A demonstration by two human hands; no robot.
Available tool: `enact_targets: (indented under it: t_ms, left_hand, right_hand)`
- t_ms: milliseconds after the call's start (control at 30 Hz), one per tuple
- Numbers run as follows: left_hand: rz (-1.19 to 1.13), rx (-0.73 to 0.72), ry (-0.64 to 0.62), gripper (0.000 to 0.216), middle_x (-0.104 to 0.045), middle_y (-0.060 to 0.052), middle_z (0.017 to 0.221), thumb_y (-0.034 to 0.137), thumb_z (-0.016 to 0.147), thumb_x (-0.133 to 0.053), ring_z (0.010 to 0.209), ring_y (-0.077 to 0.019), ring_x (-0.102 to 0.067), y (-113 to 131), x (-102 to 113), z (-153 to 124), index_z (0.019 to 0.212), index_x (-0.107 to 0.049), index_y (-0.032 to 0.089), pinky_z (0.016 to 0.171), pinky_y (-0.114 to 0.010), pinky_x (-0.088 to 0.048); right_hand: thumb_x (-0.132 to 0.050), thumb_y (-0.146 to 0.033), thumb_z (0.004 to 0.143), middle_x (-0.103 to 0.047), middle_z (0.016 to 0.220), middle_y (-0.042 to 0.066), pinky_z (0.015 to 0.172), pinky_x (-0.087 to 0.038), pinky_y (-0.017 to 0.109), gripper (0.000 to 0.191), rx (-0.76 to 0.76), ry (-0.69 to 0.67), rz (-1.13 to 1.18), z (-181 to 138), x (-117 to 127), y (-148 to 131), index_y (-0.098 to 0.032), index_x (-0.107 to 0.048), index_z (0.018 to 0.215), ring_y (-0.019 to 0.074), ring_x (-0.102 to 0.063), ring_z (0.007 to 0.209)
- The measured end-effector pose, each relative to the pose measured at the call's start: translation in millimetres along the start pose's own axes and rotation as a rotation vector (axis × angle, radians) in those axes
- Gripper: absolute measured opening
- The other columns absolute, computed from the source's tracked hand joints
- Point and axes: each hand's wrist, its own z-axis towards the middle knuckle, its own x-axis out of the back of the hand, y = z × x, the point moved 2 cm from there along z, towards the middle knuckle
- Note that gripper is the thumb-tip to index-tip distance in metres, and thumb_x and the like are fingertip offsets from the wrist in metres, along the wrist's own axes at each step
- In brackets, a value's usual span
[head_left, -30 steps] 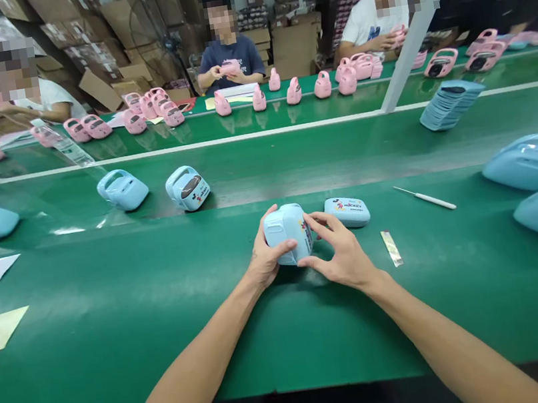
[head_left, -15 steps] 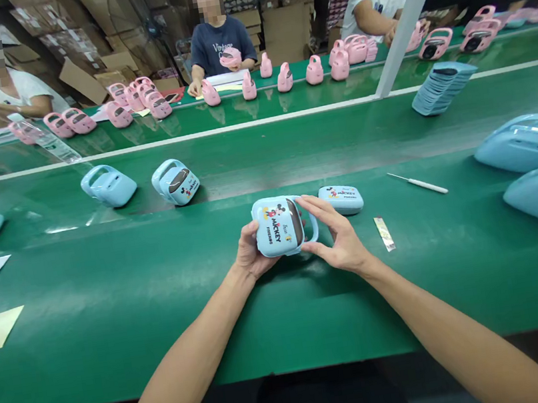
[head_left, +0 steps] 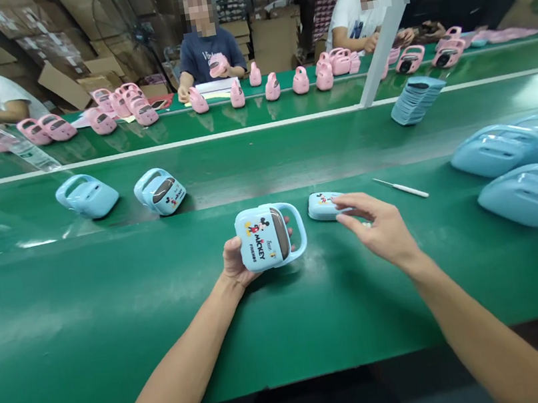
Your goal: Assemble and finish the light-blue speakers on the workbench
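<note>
Left hand (head_left: 234, 264) is grasping the blue handled case (head_left: 268, 236) from below, lifting it just above the green surface (head_left: 117, 332). Printed face is pointing at the camera; long axis is running left-right, handle loop rightward. Judged light, rigid, glossy-slick plastic: body edges are suiting a grip best. Right hand (head_left: 379, 232), released, is touching the small blue lid (head_left: 323, 206) lying on the surface.

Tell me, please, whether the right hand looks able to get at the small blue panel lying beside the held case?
Probably yes: the right hand is open, its fingertips already at the small blue panel, with nothing between them.
</note>
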Motion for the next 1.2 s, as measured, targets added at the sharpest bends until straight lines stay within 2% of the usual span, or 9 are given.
enact_targets:
  t_ms: [100, 167, 333, 400, 500, 667, 733, 833, 1200]
  left_hand:
    - [-0.021, -0.003, -0.021, 0.092, -0.063, -0.024, 0.151, 0.06, 0.058, -0.09, 0.148, -0.051, -0.05, 0.6, 1.4, 0.3, 0.135, -0.066, 0.015, 0.116, -0.068, -0.047]
    - [-0.036, 0.018, -0.045, 0.094, -0.063, -0.025, 0.151, 0.061, 0.056, -0.091, 0.149, -0.0523, -0.049, 0.5, 0.1, -0.5, 0.135, -0.066, 0.015, 0.117, -0.069, -0.045]
    - [-0.042, 0.019, -0.052, 0.102, -0.063, -0.025, 0.15, 0.063, 0.054, -0.092, 0.15, -0.054, -0.047, -0.3, -7.8, -2.5, 0.14, -0.062, 0.016, 0.118, -0.071, -0.043]
    - [-0.052, 0.017, -0.033, 0.098, -0.065, -0.024, 0.149, 0.062, 0.058, -0.091, 0.149, -0.0535, -0.048, -1.8, -8.9, -1.8, 0.139, -0.062, 0.016, 0.119, -0.072, -0.042]
    - [-0.066, 0.029, 0.013, 0.086, -0.069, -0.022, 0.143, 0.056, 0.066, -0.088, 0.148, -0.0507, -0.052, -5.7, -5.8, 0.7, 0.137, -0.062, 0.015, 0.12, -0.071, -0.042]
    - [-0.065, 0.028, 0.103, 0.063, -0.077, -0.016, 0.129, 0.039, 0.072, -0.086, 0.14, -0.0436, -0.061, -11.7, 0.9, 5.5, 0.128, -0.068, 0.015, 0.122, -0.062, -0.044]
    - [-0.035, 0.022, 0.122, 0.06, -0.079, -0.015, 0.124, 0.037, 0.071, -0.088, 0.136, -0.043, -0.065, -12.8, -0.5, 6.8, 0.123, -0.07, 0.016, 0.121, -0.06, -0.046]
    - [0.051, -0.005, 0.153, 0.066, -0.079, -0.013, 0.122, 0.035, 0.066, -0.092, 0.129, -0.042, -0.068, -13.4, -4.7, 7.8, 0.126, -0.07, 0.017, 0.117, -0.057, -0.049]
    - [0.199, -0.043, 0.236, 0.094, -0.072, -0.01, 0.135, 0.033, 0.055, -0.104, 0.129, -0.0373, -0.065, -13.4, -4.4, 2.7, 0.14, -0.064, 0.029, 0.111, -0.052, -0.051]
  right_hand:
    - [-0.067, -0.04, 0.097, -0.074, 0.14, 0.015, 0.112, -0.059, 0.065, 0.039, -0.01, -0.2, -0.324, -31.5, 24.6, 34.8, -0.023, -0.078, 0.131, 0.0383, -0.073, 0.128]
    - [-0.06, -0.043, 0.102, -0.069, 0.149, 0.015, 0.117, -0.054, 0.066, 0.046, 0.016, -0.279, -0.401, -50.8, 34.0, 62.6, -0.023, -0.072, 0.141, 0.0383, -0.066, 0.139]
    - [-0.05, -0.043, 0.106, -0.068, 0.151, 0.017, 0.124, -0.047, 0.065, 0.048, 0.042, -0.242, -0.426, -44.2, 44.9, 98.8, -0.02, -0.071, 0.142, 0.0365, -0.061, 0.145]
    - [-0.055, -0.044, 0.103, -0.07, 0.148, 0.018, 0.123, -0.047, 0.067, 0.048, 0.044, -0.141, -0.427, -25.8, 45.9, 85.2, -0.019, -0.071, 0.141, 0.0386, -0.063, 0.143]
    - [-0.067, -0.045, 0.099, -0.07, 0.148, 0.014, 0.124, -0.047, 0.065, 0.052, 0.131, 0.007, -0.331, -0.8, 35.9, 36.4, -0.024, -0.067, 0.147, 0.0383, -0.065, 0.14]
    - [-0.084, -0.062, 0.084, -0.05, 0.169, 0.011, 0.129, -0.04, 0.064, 0.095, 0.354, -0.254, -0.053, 17.9, -26.4, -35.9, -0.031, -0.045, 0.165, 0.0382, -0.047, 0.156]
    - [-0.086, -0.066, 0.08, -0.043, 0.173, 0.014, 0.13, -0.037, 0.063, 0.108, 0.393, -0.345, 0.018, 19.2, -50.7, -40.2, -0.029, -0.038, 0.169, 0.0379, -0.041, 0.16]
    - [-0.087, -0.064, 0.08, -0.044, 0.172, 0.015, 0.13, -0.037, 0.062, 0.106, 0.387, -0.368, 0.066, 17.5, -69.3, -28.8, -0.028, -0.039, 0.168, 0.0378, -0.042, 0.16]
    - [-0.086, -0.058, 0.084, -0.049, 0.169, 0.015, 0.129, -0.041, 0.062, 0.103, 0.432, -0.338, 0.029, 4.6, -67.5, -13.8, -0.029, -0.037, 0.169, 0.0384, -0.046, 0.157]
